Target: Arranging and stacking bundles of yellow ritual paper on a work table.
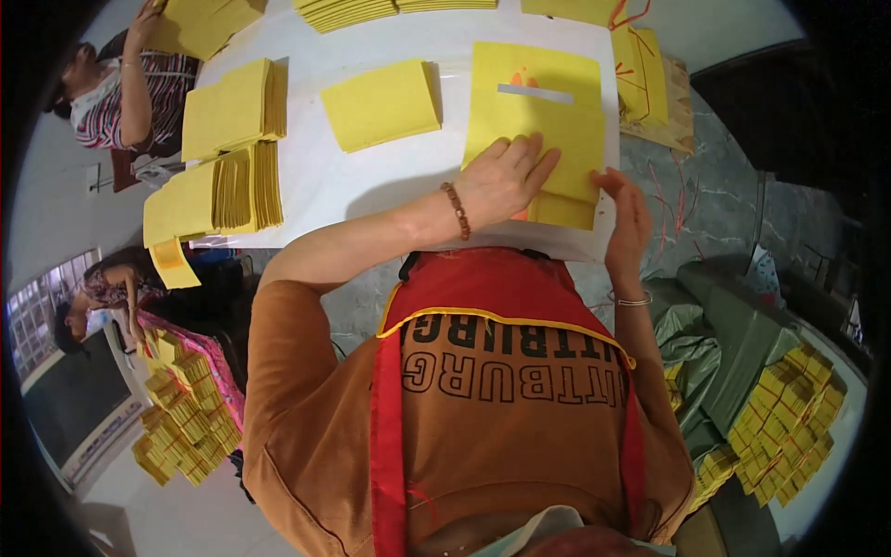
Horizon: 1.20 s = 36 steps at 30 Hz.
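Note:
A yellow paper sheet [538, 121] with orange print and a grey strip lies at the table's right side, its near part folded over. My left hand [506, 176], with a brown bead bracelet at the wrist, rests on the fold with its fingers stretched over the paper. At the sheet's right edge, my right hand [626, 209] has curled fingers, the tips pinching the edge near the fold. A small stack of yellow folded papers [380, 107] lies to the left of the sheet on the white table [362, 181].
Thick stacks of folded yellow papers [237, 190] stand along the table's left edge. More stacks [357, 11] lie at the far edge. Tied yellow bundles [640, 79] rest on a board at right. Another person's hand [144, 28] holds yellow paper at far left.

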Available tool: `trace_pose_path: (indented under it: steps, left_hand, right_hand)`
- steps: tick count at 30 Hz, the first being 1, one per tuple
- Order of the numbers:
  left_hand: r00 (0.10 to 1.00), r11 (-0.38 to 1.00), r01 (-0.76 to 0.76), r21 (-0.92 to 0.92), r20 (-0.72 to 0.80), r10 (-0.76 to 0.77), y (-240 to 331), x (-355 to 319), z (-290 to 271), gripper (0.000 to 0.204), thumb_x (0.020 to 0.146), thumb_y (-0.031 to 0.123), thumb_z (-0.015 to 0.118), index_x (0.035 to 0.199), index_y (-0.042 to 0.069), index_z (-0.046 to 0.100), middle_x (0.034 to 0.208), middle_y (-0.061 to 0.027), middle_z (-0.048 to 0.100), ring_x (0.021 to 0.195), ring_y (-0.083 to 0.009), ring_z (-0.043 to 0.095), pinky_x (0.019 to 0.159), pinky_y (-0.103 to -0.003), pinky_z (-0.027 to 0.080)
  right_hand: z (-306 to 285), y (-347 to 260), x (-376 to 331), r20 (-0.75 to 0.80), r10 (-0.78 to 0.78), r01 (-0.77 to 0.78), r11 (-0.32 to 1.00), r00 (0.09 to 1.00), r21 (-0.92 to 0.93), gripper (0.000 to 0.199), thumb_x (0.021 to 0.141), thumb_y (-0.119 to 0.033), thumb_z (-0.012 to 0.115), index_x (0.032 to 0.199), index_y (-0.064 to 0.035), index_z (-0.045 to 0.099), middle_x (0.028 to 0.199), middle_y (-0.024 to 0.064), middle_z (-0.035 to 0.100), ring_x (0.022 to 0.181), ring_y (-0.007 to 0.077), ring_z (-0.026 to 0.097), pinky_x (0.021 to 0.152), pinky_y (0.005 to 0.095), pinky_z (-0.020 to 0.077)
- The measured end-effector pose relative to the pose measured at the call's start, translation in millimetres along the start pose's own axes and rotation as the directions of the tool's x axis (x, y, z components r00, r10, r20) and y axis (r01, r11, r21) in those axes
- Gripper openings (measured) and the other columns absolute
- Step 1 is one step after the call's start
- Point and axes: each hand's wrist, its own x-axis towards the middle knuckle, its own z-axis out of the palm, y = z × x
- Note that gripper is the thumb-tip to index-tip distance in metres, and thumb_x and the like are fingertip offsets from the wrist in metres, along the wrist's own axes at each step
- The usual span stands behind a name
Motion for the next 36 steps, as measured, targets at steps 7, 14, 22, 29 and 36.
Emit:
trace_pose_path:
  steps: [7, 14, 22, 29, 36]
  left_hand:
    - [0.938, 0.973, 0.093, -0.209, -0.310, -0.157, -40, -18, -17, 0.052, 0.068, 0.004, 0.056, 0.120, -0.001, 0.052, 0.116, -0.0144, 0.056, 0.094, -0.0253, 0.053, 0.080, -0.033, 0.044]
    - [0.852, 0.894, 0.437, 0.095, -0.362, -0.378, -119, -106, 24, 0.053, 0.068, 0.003, 0.057, 0.121, 0.010, 0.054, 0.122, -0.0064, 0.056, 0.095, -0.0253, 0.053, 0.082, -0.037, 0.041]
    - [0.880, 0.875, 0.473, 0.104, -0.101, -0.464, -137, -126, 74, 0.055, 0.071, 0.005, 0.058, 0.125, 0.018, 0.049, 0.125, -0.0030, 0.050, 0.102, -0.0256, 0.049, 0.084, -0.040, 0.037]
    - [0.825, 0.842, 0.536, 0.065, 0.170, -0.539, -128, -133, 82, 0.069, 0.074, 0.013, 0.059, 0.137, 0.014, 0.032, 0.142, -0.0119, 0.029, 0.120, -0.0319, 0.035, 0.097, -0.045, 0.029]
    - [0.798, 0.835, 0.543, 0.083, 0.258, -0.544, -133, -131, 81, 0.070, 0.076, 0.016, 0.057, 0.139, 0.013, 0.028, 0.144, -0.0130, 0.025, 0.124, -0.0331, 0.030, 0.102, -0.047, 0.024]
  right_hand:
    - [3, -12, 12, -0.258, -0.134, 0.162, 0.983, 0.957, 0.088, 0.040, 0.099, -0.026, 0.031, 0.117, 0.0019, 0.053, 0.106, 0.0123, 0.061, 0.103, 0.0195, 0.054, 0.094, 0.0330, 0.0392]
    - [2, -5, 14, -0.206, -0.099, 0.099, 0.995, 0.973, -0.013, 0.040, 0.098, -0.027, 0.032, 0.114, 0.0018, 0.055, 0.105, 0.0114, 0.061, 0.099, 0.0179, 0.054, 0.092, 0.0317, 0.0393]
    - [11, -12, 17, -0.109, -0.146, 0.127, 0.978, 0.983, -0.164, 0.032, 0.098, -0.022, 0.038, 0.111, 0.0006, 0.057, 0.101, 0.0084, 0.063, 0.098, 0.0163, 0.056, 0.091, 0.0316, 0.0415]
    - [19, -11, 15, -0.123, -0.116, 0.102, 0.987, 0.986, -0.121, 0.025, 0.096, -0.015, 0.042, 0.102, 0.0021, 0.060, 0.095, 0.0066, 0.063, 0.092, 0.0142, 0.056, 0.086, 0.0274, 0.0409]
    - [18, -14, 16, 0.037, -0.350, 0.332, 0.846, 0.936, -0.418, 0.018, 0.085, -0.013, 0.058, 0.101, -0.0054, 0.062, 0.100, 0.0057, 0.063, 0.099, 0.0188, 0.057, 0.088, 0.0320, 0.0388]
